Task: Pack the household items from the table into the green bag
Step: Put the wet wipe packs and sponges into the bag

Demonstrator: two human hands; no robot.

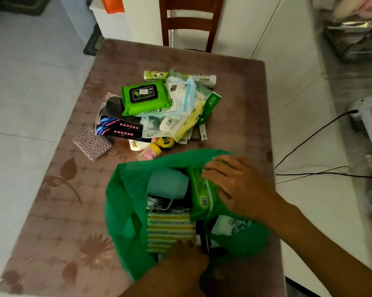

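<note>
The green bag [125,189] lies open on the near half of the table. Inside it I see a teal cup [168,183], a striped yellow sponge [170,230] and a green wipes pack [200,189]. My right hand [236,185] rests on that pack inside the bag, fingers curled over it. My left hand [185,262] grips the bag's near rim and keeps the mouth open. Beyond the bag lies a pile of household items: another green wipes pack [144,97], a black box with pink dots [120,127], a glittery sponge [91,144], a yellow tape measure [165,142] and a small yellow-capped bottle [150,152].
The table [52,211] has a brown flower-patterned cover. A wooden chair [189,22] stands at its far end. Black cables [309,136] run over the white floor on the right, toward a white appliance [369,116]. White paper packets and a roll lie in the pile.
</note>
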